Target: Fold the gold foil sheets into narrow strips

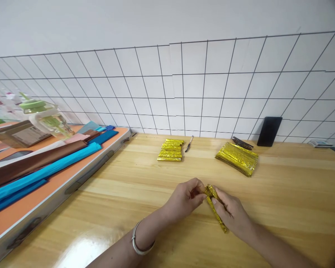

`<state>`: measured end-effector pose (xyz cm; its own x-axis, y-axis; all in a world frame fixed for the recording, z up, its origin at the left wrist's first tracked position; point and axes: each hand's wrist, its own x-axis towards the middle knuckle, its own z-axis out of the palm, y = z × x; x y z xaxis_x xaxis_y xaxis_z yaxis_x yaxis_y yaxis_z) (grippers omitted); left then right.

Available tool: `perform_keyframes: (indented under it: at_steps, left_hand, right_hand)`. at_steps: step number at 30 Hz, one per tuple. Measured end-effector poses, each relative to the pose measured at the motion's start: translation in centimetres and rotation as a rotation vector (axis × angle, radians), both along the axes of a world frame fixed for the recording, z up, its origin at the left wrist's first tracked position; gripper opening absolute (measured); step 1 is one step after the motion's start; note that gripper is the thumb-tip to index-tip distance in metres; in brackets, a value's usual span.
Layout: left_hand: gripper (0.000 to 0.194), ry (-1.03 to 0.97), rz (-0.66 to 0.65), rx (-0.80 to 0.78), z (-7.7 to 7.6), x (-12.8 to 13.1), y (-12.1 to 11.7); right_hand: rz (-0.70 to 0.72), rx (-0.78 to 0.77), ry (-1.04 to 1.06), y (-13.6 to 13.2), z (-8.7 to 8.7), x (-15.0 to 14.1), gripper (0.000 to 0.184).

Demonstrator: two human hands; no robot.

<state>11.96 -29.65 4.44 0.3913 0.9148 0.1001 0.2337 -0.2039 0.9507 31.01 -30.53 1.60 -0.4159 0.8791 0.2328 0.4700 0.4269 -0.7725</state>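
Low and right of centre, the left hand (184, 200) is pinching and the right hand (236, 214) is gripping the folded gold foil strip (218, 216); light, even pressure should be preventing tears.

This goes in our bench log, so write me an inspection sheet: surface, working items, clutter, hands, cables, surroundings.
Surface: wooden table, glare at near left.
Working items: gold foil piece in use; row of gold strips and gold foil stack farther back.
Clutter: pen beside the row; upright black slab at far right.
Hands: left hand pinches the piece's upper part; right hand grips its side.
Cables: nothing seen.
Surroundings: white gridded wall; orange surface at left, holding coloured strips.
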Motion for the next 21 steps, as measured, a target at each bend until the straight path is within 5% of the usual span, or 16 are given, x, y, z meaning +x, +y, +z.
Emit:
perform_keyframes:
  at_steps: [7,21]
  left_hand:
    - [0.026,-0.137,-0.020,-0.142,-0.8,0.1,0.3]
    - [0.020,-0.125,0.035,-0.044,-2.4,-0.2,0.9]
  right_hand:
    - [-0.012,0.029,-0.054,0.2,-1.1,0.3,0.041]
    - [-0.141,0.108,-0.050,0.1,-0.8,0.3,0.022]
